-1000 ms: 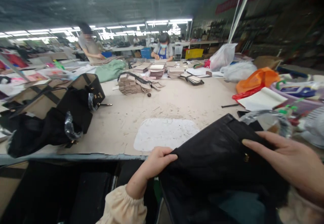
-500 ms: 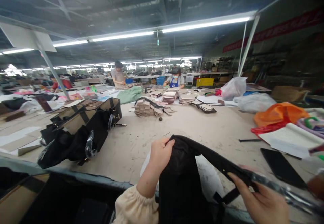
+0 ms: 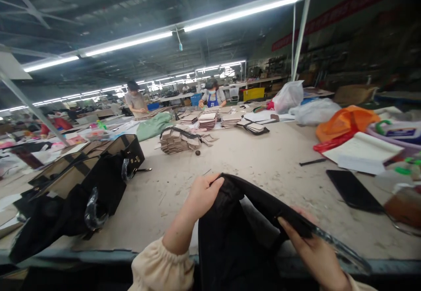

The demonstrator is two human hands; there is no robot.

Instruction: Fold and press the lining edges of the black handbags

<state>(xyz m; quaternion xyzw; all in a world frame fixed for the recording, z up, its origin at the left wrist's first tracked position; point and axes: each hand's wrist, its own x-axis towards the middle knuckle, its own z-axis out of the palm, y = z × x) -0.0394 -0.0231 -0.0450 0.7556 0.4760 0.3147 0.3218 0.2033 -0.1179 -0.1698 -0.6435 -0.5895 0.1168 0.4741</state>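
Note:
A black fabric bag [image 3: 226, 238] hangs between my hands at the near edge of the table. My left hand [image 3: 204, 194] is closed on its upper corner, thumb and fingers pinching the edge. Farther along the same rim, my right hand [image 3: 309, 243] is closed around the edge, thumb on the near side and fingertips showing behind. Between the hands the rim gapes, and whitish material shows through the gap. A strip in clear plastic wrap [image 3: 345, 247] sticks out to the right past my right hand.
Black bags with tan insides [image 3: 108, 181] stand at the left. Stacks of brown panels [image 3: 180, 140] lie ahead, beyond them two people. To the right are a black phone [image 3: 353, 190], a notepad [image 3: 362, 150], an orange bag [image 3: 345, 122] and a bottle [image 3: 403, 203].
The camera view has turned and tilted. My right hand has come nearer my left, and the bag's rim now gapes wider between them. Both hands keep their hold.

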